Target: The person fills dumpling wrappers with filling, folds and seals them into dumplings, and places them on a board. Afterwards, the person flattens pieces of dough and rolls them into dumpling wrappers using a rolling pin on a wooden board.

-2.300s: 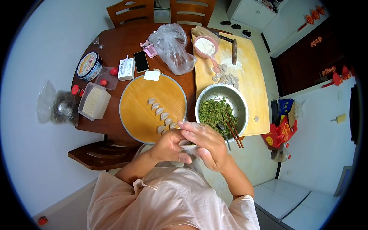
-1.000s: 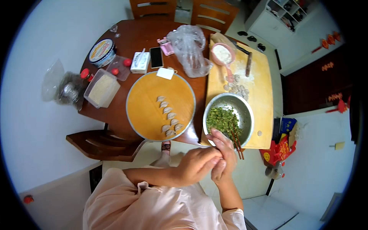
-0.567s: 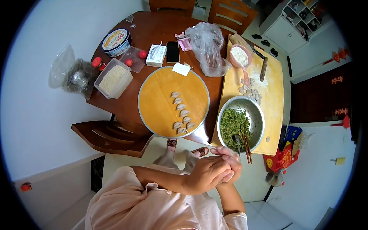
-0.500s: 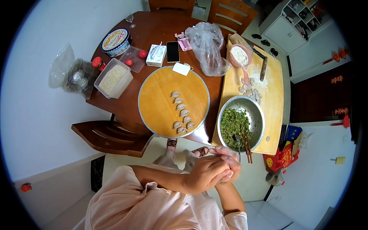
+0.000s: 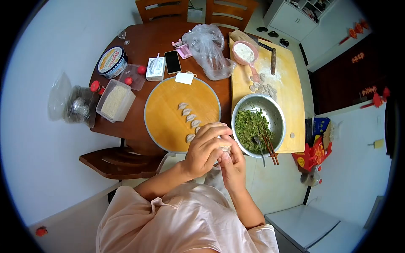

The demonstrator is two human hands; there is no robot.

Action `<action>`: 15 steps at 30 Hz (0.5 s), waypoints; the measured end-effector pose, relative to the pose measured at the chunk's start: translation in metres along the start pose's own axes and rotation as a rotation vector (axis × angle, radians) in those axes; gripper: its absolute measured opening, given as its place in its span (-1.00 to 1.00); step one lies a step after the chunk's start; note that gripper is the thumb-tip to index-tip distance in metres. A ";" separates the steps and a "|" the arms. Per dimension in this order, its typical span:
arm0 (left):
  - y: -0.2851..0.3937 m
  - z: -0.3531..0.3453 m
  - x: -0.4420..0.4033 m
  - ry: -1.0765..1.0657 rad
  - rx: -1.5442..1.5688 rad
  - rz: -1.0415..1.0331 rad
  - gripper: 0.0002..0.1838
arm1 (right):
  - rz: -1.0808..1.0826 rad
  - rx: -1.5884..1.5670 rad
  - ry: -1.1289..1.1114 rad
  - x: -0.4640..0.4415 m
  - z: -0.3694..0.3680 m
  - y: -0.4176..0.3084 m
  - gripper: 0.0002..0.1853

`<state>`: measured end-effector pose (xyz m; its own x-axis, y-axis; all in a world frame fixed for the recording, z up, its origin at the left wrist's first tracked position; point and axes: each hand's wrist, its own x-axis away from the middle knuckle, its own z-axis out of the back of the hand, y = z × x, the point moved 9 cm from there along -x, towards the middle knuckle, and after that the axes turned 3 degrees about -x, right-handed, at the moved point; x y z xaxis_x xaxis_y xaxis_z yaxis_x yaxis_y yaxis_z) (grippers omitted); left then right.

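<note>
Here, left to right: at mid-left of the frame, a rice container (image 5: 116, 101), w/ a red-lidded jar (image 5: 97, 87) & a biscuit tin (image 5: 112, 62) nearby, upper left. Next, upper ctr-left, a tissue box (image 5: 155, 69) & a smartphone (image 5: 172, 62). L of ctr, a round wooden board (image 5: 162, 120) bears a slanting row of dumplings (image 5: 191, 118), lower ones pt. hidden by the left hand. At ctr, the left hand (image 5: 206, 145) is cupped, fingers bent over a dumpling wrapper (image 5: 225, 149); just R of it, the right hand (image 5: 234, 166) holds the same wrapper btwn thumb & fingers. Wrapper mostly covered, so its exact shape can't be told. R of ctr, a steel bowl (image 5: 276, 118) contains green filling (image 5: 251, 126), w/ spoon (image 5: 260, 152) & chopsticks (image 5: 270, 150) projecting over its lower rim. It stands on a rectangular board (image 5: 291, 103), which also carries, upper right, a flour scoop (image 5: 241, 61), dough pieces (image 5: 263, 89) & a rolling pin (image 5: 273, 62).
</note>
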<state>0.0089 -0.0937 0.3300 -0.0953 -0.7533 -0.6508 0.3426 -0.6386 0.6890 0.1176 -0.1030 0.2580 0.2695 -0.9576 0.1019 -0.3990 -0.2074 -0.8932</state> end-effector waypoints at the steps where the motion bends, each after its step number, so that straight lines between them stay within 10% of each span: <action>1: 0.007 -0.001 -0.001 -0.010 -0.047 -0.079 -0.57 | -0.050 -0.062 0.004 0.002 0.002 0.003 -0.51; 6: 0.000 -0.006 0.008 0.003 0.164 0.146 -0.46 | -0.014 -0.156 0.007 0.004 -0.005 -0.005 -0.59; 15: 0.000 -0.009 0.012 -0.135 -0.154 -0.074 -0.50 | -0.006 -0.295 0.075 0.008 0.000 0.010 -0.61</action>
<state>0.0158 -0.1008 0.3194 -0.2462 -0.7260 -0.6422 0.4680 -0.6692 0.5771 0.1160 -0.1131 0.2497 0.2116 -0.9660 0.1486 -0.6379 -0.2517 -0.7278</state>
